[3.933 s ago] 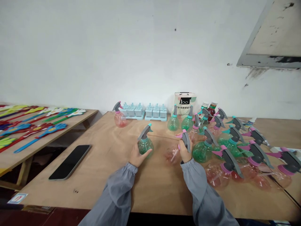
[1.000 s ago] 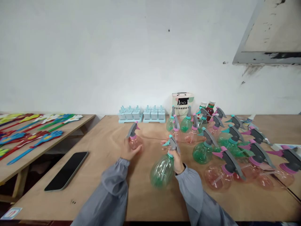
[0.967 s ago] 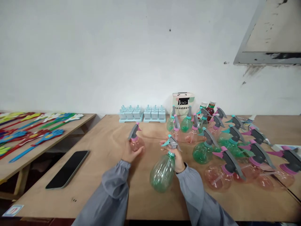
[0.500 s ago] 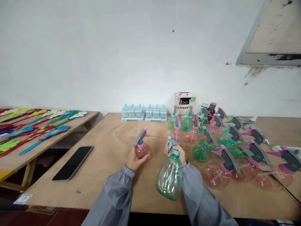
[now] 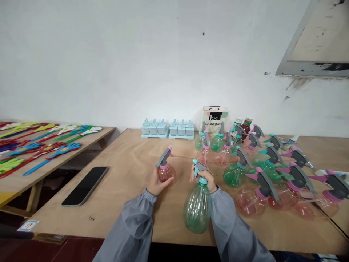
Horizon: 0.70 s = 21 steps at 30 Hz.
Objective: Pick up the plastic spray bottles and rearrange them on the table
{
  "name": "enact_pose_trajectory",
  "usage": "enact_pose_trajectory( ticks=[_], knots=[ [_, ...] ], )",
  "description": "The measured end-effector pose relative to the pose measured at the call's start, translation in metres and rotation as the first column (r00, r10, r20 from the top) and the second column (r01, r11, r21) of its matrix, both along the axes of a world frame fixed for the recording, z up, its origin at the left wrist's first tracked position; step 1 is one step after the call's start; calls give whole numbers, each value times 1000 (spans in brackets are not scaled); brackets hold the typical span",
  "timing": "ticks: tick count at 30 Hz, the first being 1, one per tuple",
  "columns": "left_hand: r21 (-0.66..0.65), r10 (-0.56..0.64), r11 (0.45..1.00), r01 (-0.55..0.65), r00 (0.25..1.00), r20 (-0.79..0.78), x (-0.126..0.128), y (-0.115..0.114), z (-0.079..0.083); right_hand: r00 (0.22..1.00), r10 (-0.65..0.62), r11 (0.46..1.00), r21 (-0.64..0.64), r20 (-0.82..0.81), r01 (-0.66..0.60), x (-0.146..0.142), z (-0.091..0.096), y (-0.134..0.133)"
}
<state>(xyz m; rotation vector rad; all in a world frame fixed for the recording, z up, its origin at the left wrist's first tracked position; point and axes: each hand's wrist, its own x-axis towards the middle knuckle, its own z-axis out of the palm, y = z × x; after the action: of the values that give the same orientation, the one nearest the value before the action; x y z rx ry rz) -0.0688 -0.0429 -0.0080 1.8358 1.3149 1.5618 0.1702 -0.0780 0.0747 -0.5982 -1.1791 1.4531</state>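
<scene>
My left hand (image 5: 158, 182) is wrapped round the clear pink body of a small spray bottle (image 5: 168, 172). That bottle stands upright on the table, its grey and pink trigger head on top. To the right, my right hand (image 5: 207, 178) grips a green spray bottle (image 5: 197, 211) by its neck and grey and teal trigger head. Its ribbed, see-through body hangs below the hand near the table's front edge; whether its base touches the wood I cannot tell. Some right-hand fingers are hidden behind the trigger head. Beside it stands another green spray bottle (image 5: 235, 174).
Several pink and green spray bottles (image 5: 252, 202) crowd the right side of the wooden table (image 5: 128, 153). Two pale blue ice-pop moulds (image 5: 154, 130), a paper bag (image 5: 215, 122) and dark red bottles (image 5: 247, 126) stand near the wall. A phone (image 5: 85, 186) lies left; colourful hand-shaped items (image 5: 51, 158) cover another table.
The green spray bottle in my right hand has swung from a slight tilt to nearly upright. My left hand keeps its hold on the pink bottle. The view has shifted slightly.
</scene>
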Motion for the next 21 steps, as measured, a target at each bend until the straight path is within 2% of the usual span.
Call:
enact_pose_trajectory(
  ticks=[5, 15, 21],
  knots=[
    [10, -18, 1000, 18, 1000, 11, 0, 0, 1, 999, -47, 999, 21, 9, 47, -3, -1, -1],
    [-34, -21, 999, 22, 1000, 17, -1, -1, 1, 994, -87, 990, -118, -69, 78, -5, 4, 5],
    [-9, -48, 999, 48, 998, 37, 1, -1, 3, 988, -118, 985, -142, -103, 102, -3, 5, 11]
  ],
)
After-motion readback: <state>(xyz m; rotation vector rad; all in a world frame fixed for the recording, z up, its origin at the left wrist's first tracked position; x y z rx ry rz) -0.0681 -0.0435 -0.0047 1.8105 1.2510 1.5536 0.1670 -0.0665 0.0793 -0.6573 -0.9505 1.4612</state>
